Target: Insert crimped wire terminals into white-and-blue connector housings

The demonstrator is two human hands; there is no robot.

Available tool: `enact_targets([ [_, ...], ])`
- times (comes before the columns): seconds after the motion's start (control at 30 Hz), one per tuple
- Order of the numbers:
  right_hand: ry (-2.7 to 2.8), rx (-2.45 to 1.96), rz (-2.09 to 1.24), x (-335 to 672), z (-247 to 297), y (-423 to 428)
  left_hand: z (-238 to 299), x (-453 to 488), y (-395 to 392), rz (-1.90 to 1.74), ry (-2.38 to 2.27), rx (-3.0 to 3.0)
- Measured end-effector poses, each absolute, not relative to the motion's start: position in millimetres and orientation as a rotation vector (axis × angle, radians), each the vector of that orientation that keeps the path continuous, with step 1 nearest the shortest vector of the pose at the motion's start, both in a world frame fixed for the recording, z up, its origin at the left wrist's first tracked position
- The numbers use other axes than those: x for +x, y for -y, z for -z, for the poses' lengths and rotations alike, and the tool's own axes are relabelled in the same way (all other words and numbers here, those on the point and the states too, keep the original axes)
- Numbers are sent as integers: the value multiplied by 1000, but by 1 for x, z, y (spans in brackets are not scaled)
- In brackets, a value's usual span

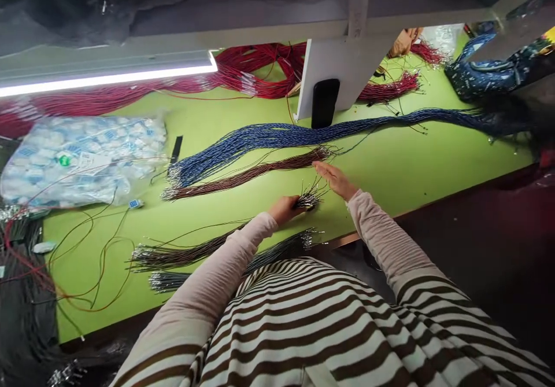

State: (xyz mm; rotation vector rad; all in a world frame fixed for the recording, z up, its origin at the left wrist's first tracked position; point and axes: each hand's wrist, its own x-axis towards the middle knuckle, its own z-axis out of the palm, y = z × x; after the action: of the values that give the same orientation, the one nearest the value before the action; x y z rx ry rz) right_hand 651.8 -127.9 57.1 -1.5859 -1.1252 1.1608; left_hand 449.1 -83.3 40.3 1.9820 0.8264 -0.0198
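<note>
My left hand [284, 209] is closed around a bundle of dark brown wires [191, 251] near one end. Bare metal-tipped ends [309, 200] fan out past its fingers. Just to the right, my right hand [336, 180] has its fingers stretched out beside those tips, with nothing visible in it. Its fingertips are close to the end of a reddish-brown wire bundle [251, 173]; whether they touch cannot be made out. A long blue wire bundle [260, 135] lies behind that. Nearest my body is a grey-green wire bundle [277, 251], partly hidden under my left forearm.
A clear bag of white and blue connectors [87, 155] lies at left, near loose wires [102, 260]. Red wire coils [260, 69] run along the back. A black phone [325, 102] leans against a white upright panel [310, 80]. Another person's hand [403, 43] shows beyond. A lit lamp [108, 80] hangs low.
</note>
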Motion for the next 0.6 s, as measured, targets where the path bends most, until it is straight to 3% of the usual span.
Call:
enact_targets([
  [0.1, 1077, -1424, -1488, 640, -55, 131, -42, 450, 84, 9, -845, 1973],
  [0.37, 1179, -1344, -1584, 636, -65, 136, -42, 448, 82, -59, -878, 1899],
  [0.5, 1272, -1552, -1033, 642, -77, 141, -43, 456, 81, -135, -863, 1853],
  [0.6, 1797, -1545, -548, 629, -92, 149, -47, 474, 84, -215, -857, 1798],
])
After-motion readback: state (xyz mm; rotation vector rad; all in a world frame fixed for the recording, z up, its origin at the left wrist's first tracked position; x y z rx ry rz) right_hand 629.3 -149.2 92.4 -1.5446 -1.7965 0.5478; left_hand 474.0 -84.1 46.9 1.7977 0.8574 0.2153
